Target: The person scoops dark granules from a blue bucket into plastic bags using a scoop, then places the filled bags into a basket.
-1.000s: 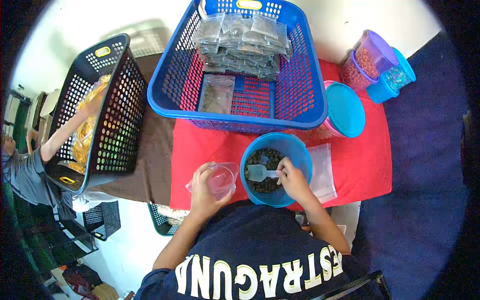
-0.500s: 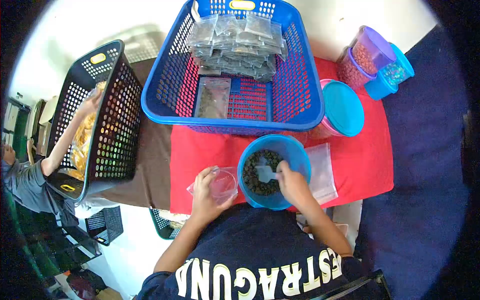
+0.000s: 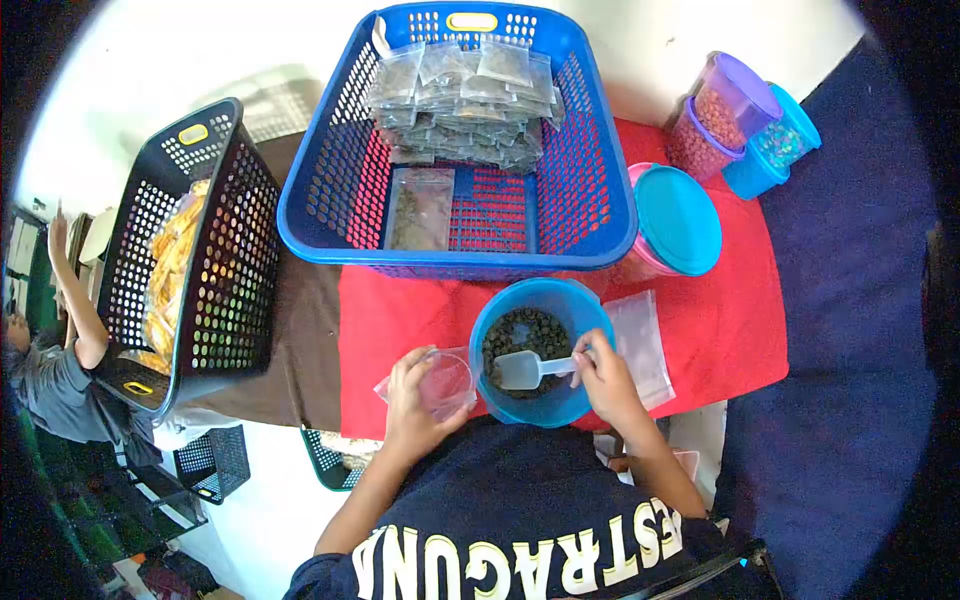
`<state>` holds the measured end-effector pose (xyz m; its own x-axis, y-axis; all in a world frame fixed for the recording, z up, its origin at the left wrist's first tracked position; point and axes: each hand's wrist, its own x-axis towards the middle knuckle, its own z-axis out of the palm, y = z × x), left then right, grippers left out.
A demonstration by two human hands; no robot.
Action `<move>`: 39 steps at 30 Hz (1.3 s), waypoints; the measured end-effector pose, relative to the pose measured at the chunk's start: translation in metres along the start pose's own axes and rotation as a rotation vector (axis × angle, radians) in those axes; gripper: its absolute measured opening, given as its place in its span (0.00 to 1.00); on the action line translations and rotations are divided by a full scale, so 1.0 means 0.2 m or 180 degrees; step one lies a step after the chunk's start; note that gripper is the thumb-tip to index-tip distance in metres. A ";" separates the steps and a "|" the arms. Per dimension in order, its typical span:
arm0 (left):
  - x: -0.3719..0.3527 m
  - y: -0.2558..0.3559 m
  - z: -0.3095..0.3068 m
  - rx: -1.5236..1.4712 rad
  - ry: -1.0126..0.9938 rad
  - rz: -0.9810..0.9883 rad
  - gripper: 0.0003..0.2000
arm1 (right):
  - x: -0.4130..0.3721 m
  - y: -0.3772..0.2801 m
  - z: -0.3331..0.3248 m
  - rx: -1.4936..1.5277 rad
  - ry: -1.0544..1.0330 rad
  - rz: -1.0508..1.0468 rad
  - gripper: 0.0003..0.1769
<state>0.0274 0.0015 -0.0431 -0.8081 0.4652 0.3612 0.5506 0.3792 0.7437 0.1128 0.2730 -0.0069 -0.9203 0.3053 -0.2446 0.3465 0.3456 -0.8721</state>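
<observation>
My right hand (image 3: 602, 380) grips the handle of a pale plastic scoop (image 3: 520, 371), which is over a blue tub (image 3: 597, 315) of dark pellets (image 3: 530, 330). Left of the tub, my left hand (image 3: 412, 408) holds a clear bag (image 3: 448, 385) with a round rim at its mouth. A flat stack of clear bags (image 3: 641, 345) lies to the right of the tub. Behind it stands a blue basket (image 3: 460, 258) with many filled small bags (image 3: 460, 105) piled in it and one filled bag (image 3: 420, 210) lying flat nearer me.
A black basket (image 3: 232, 260) with bagged yellow food (image 3: 172, 275) stands at the left, beside another person (image 3: 65, 385) with one arm raised. A turquoise-lidded container (image 3: 678, 220), purple tubs (image 3: 708, 140) and a blue tub (image 3: 770, 160) stand at the right on red cloth (image 3: 735, 300).
My right hand has drawn back to the right, and the scoop has come up from the pellets, its bowl pointing left. The other person's arm has left the black basket and risen.
</observation>
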 end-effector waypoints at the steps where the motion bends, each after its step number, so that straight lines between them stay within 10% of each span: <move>1: 0.00 0.01 0.00 0.0007 -0.0047 -0.0007 0.41 | 0.00 0.01 -0.01 -0.0001 0.0004 -0.0005 0.03; 11: -0.01 0.00 0.02 -0.0126 -0.0111 0.0034 0.41 | -0.02 0.01 -0.13 0.1289 -0.0174 0.0118 0.02; 19: 0.01 0.02 0.02 0.0079 -0.0193 0.0008 0.42 | 0.13 0.10 0.20 -0.1645 -0.0064 -0.0282 0.10; 39: 0.03 0.02 0.00 0.0018 -0.0225 -0.0093 0.41 | 0.01 0.08 -0.09 0.1096 -0.0263 0.0043 0.03</move>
<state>0.0239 0.0051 -0.0375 -0.8072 0.5092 0.2986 0.5284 0.3978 0.7500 0.1203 0.2961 -0.0136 -0.9326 0.2300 -0.2783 0.2900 0.0184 -0.9568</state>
